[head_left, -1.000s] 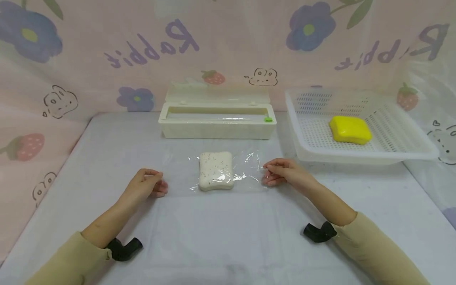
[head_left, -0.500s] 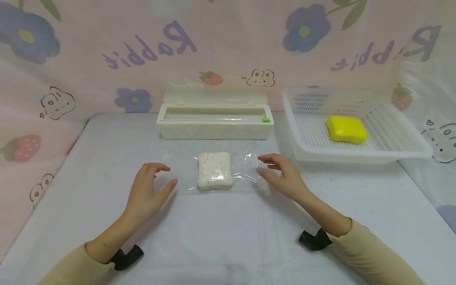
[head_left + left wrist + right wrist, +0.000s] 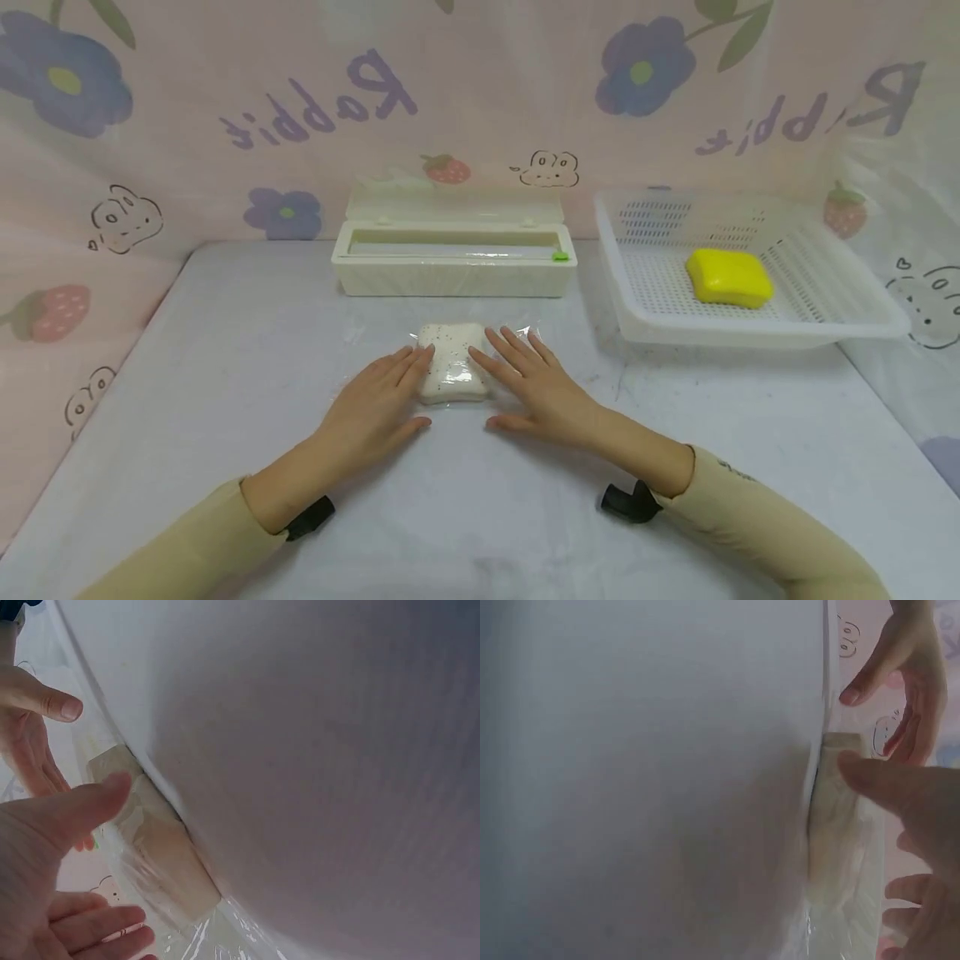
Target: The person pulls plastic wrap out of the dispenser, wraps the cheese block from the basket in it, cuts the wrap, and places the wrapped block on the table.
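A white, dark-speckled block shaped like a slice of bread [image 3: 453, 367] lies mid-table, with clear plastic film [image 3: 528, 329] over it and out to its sides. My left hand [image 3: 375, 404] is at the block's left side, fingers straight and index fingertip at its edge. At the right side my right hand [image 3: 540, 387] spreads its straight fingers over the film, fingertips by the block's edge. Both thumbs point inward in front of the block. In the left wrist view the block [image 3: 161, 847] shows from its side under wrinkled film. Whether the fingertips press down, I cannot tell.
Behind the block stands a cream film dispenser box [image 3: 453, 275] with its lid up and a green slider [image 3: 560, 257] at its right end. A white perforated basket [image 3: 757, 329] at the back right holds a yellow block [image 3: 729, 277]. A patterned curtain [image 3: 480, 100] closes the back.
Both hands first pinched the film's ends, then let go and opened. They have since moved inward to the block's two sides, fingers straightened. The block has stayed in place.
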The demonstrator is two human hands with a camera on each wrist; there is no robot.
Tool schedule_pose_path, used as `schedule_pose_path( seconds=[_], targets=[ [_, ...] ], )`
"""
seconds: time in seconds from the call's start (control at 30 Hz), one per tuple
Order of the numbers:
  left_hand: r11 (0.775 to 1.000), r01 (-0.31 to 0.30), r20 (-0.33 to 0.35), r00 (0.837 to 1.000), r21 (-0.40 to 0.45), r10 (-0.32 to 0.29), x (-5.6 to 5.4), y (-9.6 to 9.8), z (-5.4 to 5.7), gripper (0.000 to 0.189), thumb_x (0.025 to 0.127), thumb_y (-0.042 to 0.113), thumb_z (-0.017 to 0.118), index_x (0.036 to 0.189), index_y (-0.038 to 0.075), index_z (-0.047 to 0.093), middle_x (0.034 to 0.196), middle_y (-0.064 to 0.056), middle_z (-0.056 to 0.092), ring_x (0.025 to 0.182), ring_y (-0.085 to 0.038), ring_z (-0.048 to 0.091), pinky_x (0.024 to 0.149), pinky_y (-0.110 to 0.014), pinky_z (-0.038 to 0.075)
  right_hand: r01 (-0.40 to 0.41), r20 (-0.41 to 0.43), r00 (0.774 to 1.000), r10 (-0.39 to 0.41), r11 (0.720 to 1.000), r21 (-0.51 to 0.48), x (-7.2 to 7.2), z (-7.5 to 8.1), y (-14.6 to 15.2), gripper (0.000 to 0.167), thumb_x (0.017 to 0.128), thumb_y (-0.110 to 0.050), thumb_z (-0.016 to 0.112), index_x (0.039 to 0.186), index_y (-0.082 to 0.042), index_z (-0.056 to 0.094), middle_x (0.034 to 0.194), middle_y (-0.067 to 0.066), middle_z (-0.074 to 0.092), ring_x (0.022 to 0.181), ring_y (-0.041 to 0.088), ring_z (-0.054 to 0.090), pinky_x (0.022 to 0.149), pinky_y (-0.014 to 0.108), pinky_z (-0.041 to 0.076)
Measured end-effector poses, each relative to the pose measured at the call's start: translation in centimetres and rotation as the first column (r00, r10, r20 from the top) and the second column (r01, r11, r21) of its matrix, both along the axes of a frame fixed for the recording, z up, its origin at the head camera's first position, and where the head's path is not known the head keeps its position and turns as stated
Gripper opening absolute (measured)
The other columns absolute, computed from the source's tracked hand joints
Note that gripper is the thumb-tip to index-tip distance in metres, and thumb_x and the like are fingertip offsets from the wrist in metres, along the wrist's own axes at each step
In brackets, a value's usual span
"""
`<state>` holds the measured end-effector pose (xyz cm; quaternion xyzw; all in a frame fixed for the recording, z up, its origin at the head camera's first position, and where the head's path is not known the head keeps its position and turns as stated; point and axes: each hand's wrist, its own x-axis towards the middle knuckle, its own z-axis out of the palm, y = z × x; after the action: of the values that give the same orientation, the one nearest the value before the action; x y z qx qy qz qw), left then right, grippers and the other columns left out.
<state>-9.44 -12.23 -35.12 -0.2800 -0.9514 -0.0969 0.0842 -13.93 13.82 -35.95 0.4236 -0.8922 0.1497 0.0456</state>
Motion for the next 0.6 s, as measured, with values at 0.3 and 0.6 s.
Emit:
schedule_pose_path(
  seconds=[0.3,0.6],
  targets=[
    [1.000,0.008,0.003,1.000,-0.027,-0.008,-0.9,0.4,-0.5,0.068,0.082,0.019,0.075,0.137,-0.008,0.044,0.141,-0.023,0.047,0.135,-0.035,0.042,0.111,-0.045,0.034,-0.011,0.003,1.000,0.011,1.000,-0.006,-0.2,-0.1,-1.3,0.074,0.083,-0.028,0.076,0.146,-0.014,0.039,0.156,0.014,0.028,0.142,0.032,0.032,0.114,0.049,0.028],
    [1.000,0.015,-0.049,0.999,-0.010,-0.015,-1.6,0.8,-0.5,0.052,0.083,0.016,0.073,0.124,-0.007,0.051,0.128,-0.024,0.058,0.125,-0.035,0.052,0.106,-0.045,0.039,-0.006,0.030,1.000,0.010,0.994,-0.107,-0.9,-0.2,-2.3,0.057,0.077,-0.012,0.080,0.128,-0.007,0.055,0.140,0.018,0.049,0.128,0.035,0.049,0.106,0.045,0.041]
  ],
)
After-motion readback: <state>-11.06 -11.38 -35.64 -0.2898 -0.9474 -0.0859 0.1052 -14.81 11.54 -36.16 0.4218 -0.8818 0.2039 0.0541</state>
